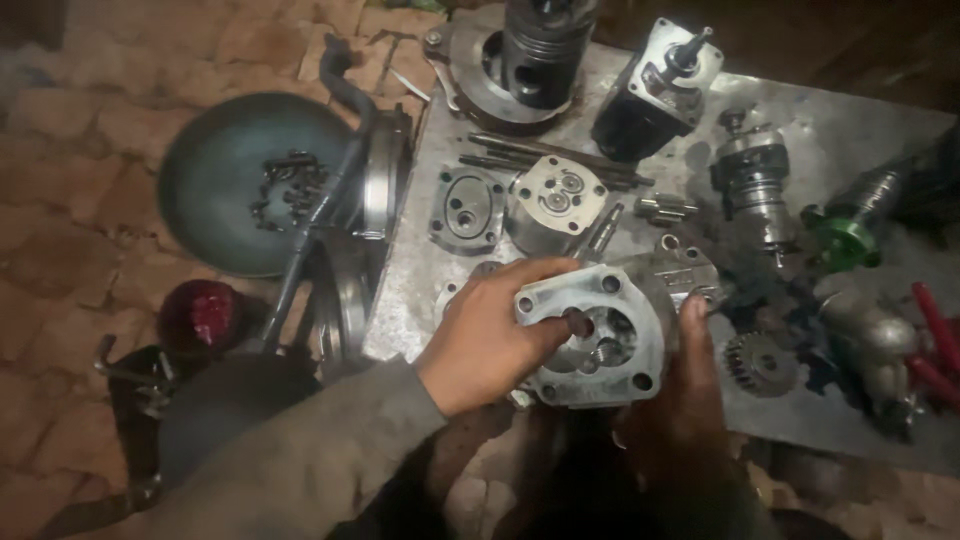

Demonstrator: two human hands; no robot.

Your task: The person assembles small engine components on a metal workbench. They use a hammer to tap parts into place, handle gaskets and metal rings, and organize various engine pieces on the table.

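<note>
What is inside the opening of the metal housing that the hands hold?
Inside the housing, a left-hand finger enters the bore, and a small toothed gear shows beside it. The finger and shadow cover what lies deeper. The right hand supports the housing's side.

Upper left: round dark pan [215, 185] w/ small bolts [288, 190], on brick floor [70, 250]. Lower left: red lamp lens [207, 315]. Top centre: piston [545, 45] in ring housing, on metal sheet [860, 130]. Centre: oval cover plate [466, 208], pump body [556, 200]. Right: green part [845, 240], small gear [758, 365], red handles [935, 330].
</note>
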